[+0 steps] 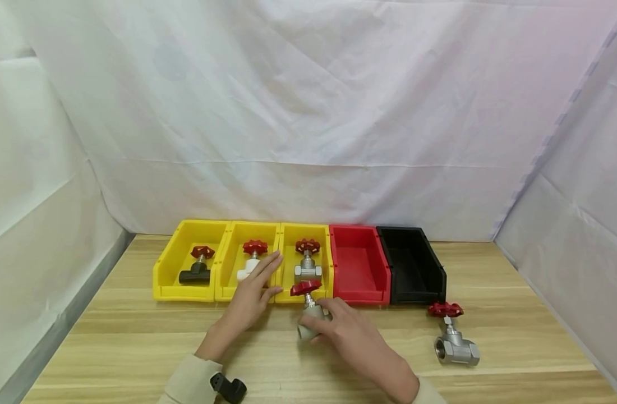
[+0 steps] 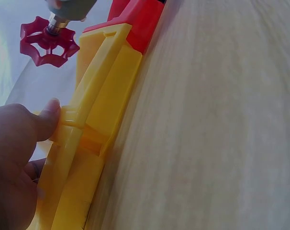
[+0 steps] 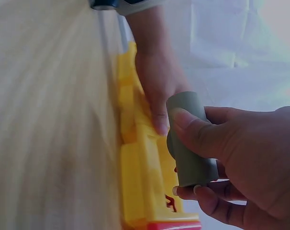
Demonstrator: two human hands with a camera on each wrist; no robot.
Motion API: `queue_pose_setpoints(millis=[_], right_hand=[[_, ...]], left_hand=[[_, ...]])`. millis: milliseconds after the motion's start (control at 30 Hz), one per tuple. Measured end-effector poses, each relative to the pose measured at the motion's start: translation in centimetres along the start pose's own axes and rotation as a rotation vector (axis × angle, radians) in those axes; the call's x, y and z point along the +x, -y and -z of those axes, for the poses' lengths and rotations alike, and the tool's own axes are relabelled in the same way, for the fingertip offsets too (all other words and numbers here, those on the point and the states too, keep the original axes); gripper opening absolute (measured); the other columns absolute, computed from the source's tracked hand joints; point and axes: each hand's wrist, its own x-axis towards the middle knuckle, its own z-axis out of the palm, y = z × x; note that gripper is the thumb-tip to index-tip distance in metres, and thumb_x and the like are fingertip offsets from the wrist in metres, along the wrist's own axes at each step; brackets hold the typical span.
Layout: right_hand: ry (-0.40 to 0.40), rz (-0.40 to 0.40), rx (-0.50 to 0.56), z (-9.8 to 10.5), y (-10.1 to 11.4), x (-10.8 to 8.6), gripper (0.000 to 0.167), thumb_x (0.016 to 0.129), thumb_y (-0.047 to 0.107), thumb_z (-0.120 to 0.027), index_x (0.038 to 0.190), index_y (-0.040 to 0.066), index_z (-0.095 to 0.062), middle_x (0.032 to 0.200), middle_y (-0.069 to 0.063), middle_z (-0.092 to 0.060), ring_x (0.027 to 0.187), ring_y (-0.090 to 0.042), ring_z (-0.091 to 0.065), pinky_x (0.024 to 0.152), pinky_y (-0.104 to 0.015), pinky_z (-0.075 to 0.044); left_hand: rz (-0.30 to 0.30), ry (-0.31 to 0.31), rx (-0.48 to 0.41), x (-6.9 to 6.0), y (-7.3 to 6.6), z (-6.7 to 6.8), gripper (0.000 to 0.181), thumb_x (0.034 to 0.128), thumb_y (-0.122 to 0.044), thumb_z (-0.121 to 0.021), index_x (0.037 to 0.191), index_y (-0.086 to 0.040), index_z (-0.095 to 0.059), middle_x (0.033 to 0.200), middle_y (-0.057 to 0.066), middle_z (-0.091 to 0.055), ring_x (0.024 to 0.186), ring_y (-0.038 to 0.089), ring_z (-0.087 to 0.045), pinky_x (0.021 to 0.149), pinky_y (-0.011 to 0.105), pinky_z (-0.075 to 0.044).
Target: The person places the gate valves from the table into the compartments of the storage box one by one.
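My right hand (image 1: 351,332) grips the grey tubular body of a valve (image 3: 194,160) with a red handwheel (image 2: 48,42). It holds that valve in front of the third yellow bin (image 1: 288,299). My left hand (image 1: 249,298) rests on the front rim between the second and third yellow bins, fingers extended and thumb on the edge. Near those fingers lies a white valve (image 1: 244,272) in the second bin (image 1: 228,293), partly hidden. A metal valve (image 1: 307,271) stands in the third bin, just behind the held one.
The first yellow bin (image 1: 182,293) holds a black valve (image 1: 194,273). A red bin (image 1: 359,264) and a black bin (image 1: 411,266) continue the row rightward. Another metal valve (image 1: 457,349) lies on the wooden table (image 1: 137,348) at right. White cloth (image 1: 308,112) hangs behind.
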Motion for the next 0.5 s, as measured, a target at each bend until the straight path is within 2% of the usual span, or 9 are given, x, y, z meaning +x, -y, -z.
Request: queue_pose_setpoints(millis=[300,500], right_hand=[[-0.067,-0.032,-0.003,1.0,-1.0,0.9,0.053,0.075,0.026,-0.082,0.121,0.043,-0.063,0.117,-0.003,-0.058,0.098,-0.017,-0.057,0.069,-0.029,-0.056],[-0.137,-0.009,-0.052,1.6,-1.7,1.5,0.047,0.075,0.026,-0.083,0.117,0.038,-0.066,0.113,-0.006,-0.059,0.093,-0.018,-0.057,0.06,-0.025,-0.054]], left_hand=[[-0.006,-0.005,-0.006,0.0,-0.1,0.0,0.068,0.0859,-0.007,-0.071,0.146,-0.014,-0.04,0.151,0.002,-0.035,0.118,0.031,-0.054,0.094,0.037,-0.047],[-0.009,-0.008,-0.01,0.0,-0.1,0.0,0.068,0.0857,-0.005,-0.071,0.146,-0.013,-0.04,0.151,0.002,-0.036,0.118,0.029,-0.054,0.092,0.036,-0.049]])
